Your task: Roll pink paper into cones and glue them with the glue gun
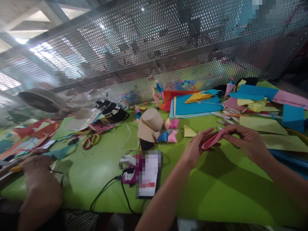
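A folded piece of pink paper (213, 140) is held between my two hands above the green table. My left hand (198, 144) has its fingers around the paper's lower left part. From the other side, my right hand (243, 138) pinches the paper's upper right end between thumb and fingers. A small pale yellow paper piece (189, 131) lies just left of my left hand. Pale yellow-green paper sheets (262, 125) lie near my right hand. Little bags of blue material (162, 137) and pink material (172, 136) sit farther left.
A phone (149, 175) and a purple power bank (129, 175) with cables lie left of my left forearm. Behind are a beige roll (152, 119), blue sheets (187, 106) and a perforated metal screen (134, 48). At left, another person's hand (36, 163) rests near scissors (91, 141).
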Tool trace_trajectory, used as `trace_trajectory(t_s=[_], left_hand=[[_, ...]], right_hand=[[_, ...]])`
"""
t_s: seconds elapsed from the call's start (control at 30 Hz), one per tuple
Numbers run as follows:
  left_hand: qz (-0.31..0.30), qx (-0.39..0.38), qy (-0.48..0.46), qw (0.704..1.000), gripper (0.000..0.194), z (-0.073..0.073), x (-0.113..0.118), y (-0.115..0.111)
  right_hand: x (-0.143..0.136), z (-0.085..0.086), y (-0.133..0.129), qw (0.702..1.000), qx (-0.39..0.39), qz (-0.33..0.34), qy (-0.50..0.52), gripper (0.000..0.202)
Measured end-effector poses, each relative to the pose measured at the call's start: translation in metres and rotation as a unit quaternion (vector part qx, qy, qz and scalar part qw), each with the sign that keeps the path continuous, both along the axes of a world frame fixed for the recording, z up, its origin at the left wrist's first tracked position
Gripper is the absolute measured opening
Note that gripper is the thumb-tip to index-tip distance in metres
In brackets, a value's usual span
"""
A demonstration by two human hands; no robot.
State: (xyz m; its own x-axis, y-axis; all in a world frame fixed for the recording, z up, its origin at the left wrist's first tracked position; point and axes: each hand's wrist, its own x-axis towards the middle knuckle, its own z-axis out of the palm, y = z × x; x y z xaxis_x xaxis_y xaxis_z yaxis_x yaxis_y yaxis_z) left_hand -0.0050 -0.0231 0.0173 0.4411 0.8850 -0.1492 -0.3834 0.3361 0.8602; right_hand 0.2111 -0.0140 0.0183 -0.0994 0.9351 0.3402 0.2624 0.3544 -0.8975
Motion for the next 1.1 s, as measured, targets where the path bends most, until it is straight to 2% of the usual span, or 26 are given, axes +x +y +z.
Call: trace_trajectory(t_s=[0.27, 0.47, 0.7, 0.83, 1.1], left_hand=[[-0.027, 0.001, 0.054, 0.998, 0.059, -0.001, -0.001, 0.0], [0.042, 0.01, 0.075, 0.996, 0.065, -0.006, 0.003, 0.002], [0.125, 0.055, 0.157, 0.978, 0.049, -0.009, 0.007, 0.004], [0.119, 0.092, 0.169, 0.974, 0.043, -0.007, 0.01, 0.002], [0.081, 0.138, 0.159, 0.974, 0.045, -0.006, 0.013, -0.003]], right_hand=[[-0.002, 0.004, 0.0, 0.996, 0.091, -0.008, -0.02, 0.006], [-0.003, 0.008, -0.001, 0.993, 0.109, -0.003, -0.043, 0.007], [-0.004, 0.009, -0.004, 0.984, 0.145, 0.034, -0.102, 0.008], [-0.006, 0.009, -0.004, 0.989, 0.118, 0.007, -0.085, 0.01], [-0.004, 0.003, -0.003, 0.999, 0.025, -0.046, -0.002, 0.019]])
